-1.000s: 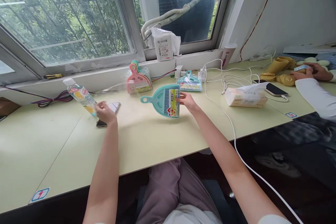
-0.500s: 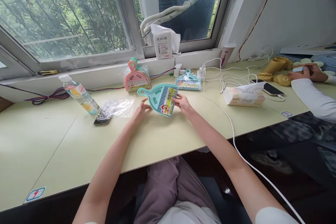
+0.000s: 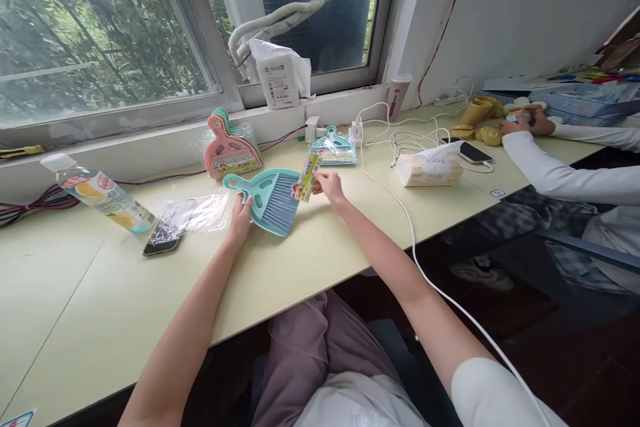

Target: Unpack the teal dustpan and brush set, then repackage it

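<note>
My left hand (image 3: 241, 217) grips a teal dustpan (image 3: 259, 191) near its handle, thumb on top. A small brush with grey-blue bristles (image 3: 281, 205) lies in the pan. In my right hand (image 3: 327, 188) is a colourful printed label card (image 3: 306, 179), pinched between thumb and fingers just off the pan's right edge. Beyond the pan stands a stack of dustpans (image 3: 233, 150), pink in front, in clear wrap. Another teal dustpan set (image 3: 333, 147) in clear plastic leans near the wall behind my right hand.
On the left lie a drink bottle (image 3: 103, 193), a clear plastic bag (image 3: 200, 210) and a phone (image 3: 163, 243). A tissue pack (image 3: 429, 167) and white cables (image 3: 400, 140) are on the right. A white cable crosses the table edge by my right arm. A co-worker's hands (image 3: 525, 121) hold something further right.
The label card has come off the dustpan and is now in my right hand. My left hand has taken hold of the pan by its handle side. The view has turned right.
</note>
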### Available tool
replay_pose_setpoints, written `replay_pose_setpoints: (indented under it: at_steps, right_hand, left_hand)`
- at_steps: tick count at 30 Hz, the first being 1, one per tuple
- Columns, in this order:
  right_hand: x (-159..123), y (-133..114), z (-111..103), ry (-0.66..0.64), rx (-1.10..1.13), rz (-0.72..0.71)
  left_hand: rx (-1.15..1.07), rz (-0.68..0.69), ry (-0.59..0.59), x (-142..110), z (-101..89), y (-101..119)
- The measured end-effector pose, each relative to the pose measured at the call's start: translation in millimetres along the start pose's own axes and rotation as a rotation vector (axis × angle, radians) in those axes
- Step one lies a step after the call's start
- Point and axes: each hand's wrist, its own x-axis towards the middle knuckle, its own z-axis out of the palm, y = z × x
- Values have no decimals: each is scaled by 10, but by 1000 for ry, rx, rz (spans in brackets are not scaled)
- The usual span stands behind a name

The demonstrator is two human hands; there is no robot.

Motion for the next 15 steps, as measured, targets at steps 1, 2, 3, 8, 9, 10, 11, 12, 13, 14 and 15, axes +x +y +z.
replay_pose_setpoints:
  at_steps: [1,2,3,8,9,10,11,12,13,14,15]
  right_hand:
    - [53,-24,-84,144,52,-28]
    - [99,-49,-166,285,119,-51]
    - [133,-75,-234,401,192,-65]
    - [-8,-132,-134,170,149,-37]
    - [-99,-119,-26,40,45,-44]
    - [-201,-100,91,-80,-80,-74]
    - [-309,-77,207,-178,-227,-133]
    - [-416,-52,312,-258,-383,-232]
    - [-514,-30,399,-310,-556,-351]
    - [-598,-11,462,-319,-725,-452]
    - [-665,3,503,-317,-869,-540]
  left_hand:
    - [-1,32,6,-3,0,11]
    - [-1,57,-2,-5,-2,22]
    - [2,70,-21,-5,-6,31]
    - [26,0,-170,-21,22,50]
    - [40,-12,-196,-29,37,53]
    - [58,-17,-218,-39,51,57]
    - [77,-13,-237,-48,62,62]
    - [97,-4,-252,-56,70,66]
    - [121,9,-261,-62,75,70]
    - [152,22,-264,-67,78,71]
    - [187,35,-264,-70,79,71]
